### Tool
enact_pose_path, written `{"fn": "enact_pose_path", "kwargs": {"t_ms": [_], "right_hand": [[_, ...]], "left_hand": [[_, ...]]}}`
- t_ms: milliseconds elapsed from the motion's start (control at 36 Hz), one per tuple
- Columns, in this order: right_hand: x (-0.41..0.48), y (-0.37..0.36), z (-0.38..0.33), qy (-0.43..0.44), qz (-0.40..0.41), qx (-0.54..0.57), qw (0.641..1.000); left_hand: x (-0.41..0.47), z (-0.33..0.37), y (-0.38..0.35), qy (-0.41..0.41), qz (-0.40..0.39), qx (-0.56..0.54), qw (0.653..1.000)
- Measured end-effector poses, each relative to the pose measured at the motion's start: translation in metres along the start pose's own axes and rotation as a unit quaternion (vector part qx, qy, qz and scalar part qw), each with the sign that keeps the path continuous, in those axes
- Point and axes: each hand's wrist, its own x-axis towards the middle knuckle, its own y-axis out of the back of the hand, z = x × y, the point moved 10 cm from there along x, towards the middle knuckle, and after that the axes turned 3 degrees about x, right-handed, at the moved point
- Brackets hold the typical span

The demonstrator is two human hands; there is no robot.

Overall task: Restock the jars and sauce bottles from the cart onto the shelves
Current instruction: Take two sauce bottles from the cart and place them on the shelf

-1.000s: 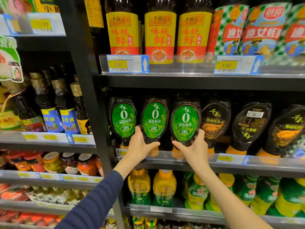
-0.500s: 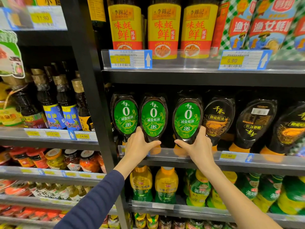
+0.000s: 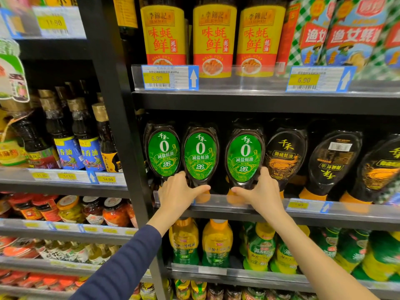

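Three dark squeeze bottles with green oval labels stand cap-down on the middle shelf. My left hand grips the lower neck of the middle green-label bottle. My right hand grips the lower part of the right green-label bottle. The left green-label bottle stands untouched beside my left hand. Both held bottles sit upright behind the clear shelf rail, their orange caps partly hidden by my fingers.
Black-and-gold label squeeze bottles fill the shelf to the right. Yellow-label sauce bottles stand on the shelf above, green and yellow bottles below. A black upright post separates a left bay with sesame oil bottles and jars. No cart is in view.
Both hands stay on the same two bottles. The right green-label bottle has shifted slightly rightward, away from the middle one; the view has tilted a little.
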Motion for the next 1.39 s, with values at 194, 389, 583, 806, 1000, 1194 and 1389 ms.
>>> {"fn": "enact_pose_path", "kwargs": {"t_ms": [194,389,583,806,1000,1194,1389], "right_hand": [[0.004,-0.005,0.0,-0.012,-0.004,0.006,1.0],[0.006,-0.007,-0.001,-0.01,-0.013,0.001,1.0],[0.004,-0.007,0.001,-0.01,-0.03,0.005,0.999],[0.003,0.019,-0.005,0.014,-0.051,0.036,0.998],[0.0,0.095,-0.06,0.191,0.046,0.049,0.979],[0.016,0.097,-0.116,0.346,0.005,-0.159,0.925],[0.043,0.077,-0.112,0.293,-0.09,-0.269,0.913]], "left_hand": [[0.0,0.003,-0.001,0.01,-0.002,0.005,1.0],[-0.003,0.005,0.001,0.012,0.003,-0.002,1.0],[-0.006,0.003,0.001,0.017,-0.013,-0.033,0.999],[-0.027,-0.004,0.018,0.018,0.025,-0.193,0.981],[-0.066,0.019,0.025,-0.046,0.098,-0.242,0.964],[-0.057,0.083,-0.013,-0.092,-0.013,-0.153,0.984],[-0.036,0.085,-0.038,-0.029,-0.034,-0.038,0.998]]}}
